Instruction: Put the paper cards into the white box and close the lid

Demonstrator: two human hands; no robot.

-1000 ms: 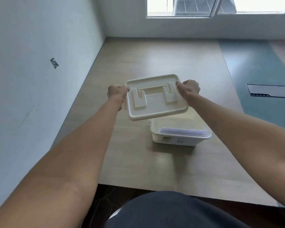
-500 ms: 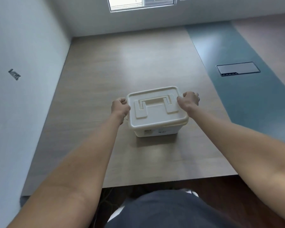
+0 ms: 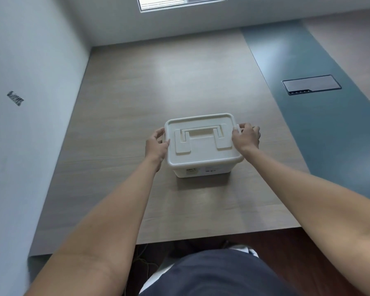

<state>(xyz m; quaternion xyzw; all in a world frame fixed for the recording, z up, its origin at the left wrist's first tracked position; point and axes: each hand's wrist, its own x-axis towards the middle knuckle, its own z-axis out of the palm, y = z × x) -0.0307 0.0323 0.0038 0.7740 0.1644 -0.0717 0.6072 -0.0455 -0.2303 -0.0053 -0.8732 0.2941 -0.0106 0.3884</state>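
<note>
Nearly done: lid (image 3: 203, 139) sits on white box (image 3: 201, 170), mid tabletop (image 3: 158, 86); cards hidden. Left hand (image 3: 156, 144) and right hand (image 3: 246, 136) curl on lid ends; latching probably left

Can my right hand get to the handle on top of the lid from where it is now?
Probably yes. The right hand rests at the lid's right edge, and the flat handle lies uncovered beside it.

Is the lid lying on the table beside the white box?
No, the lid sits on top of the white box, with the left hand and right hand at its ends.
</note>
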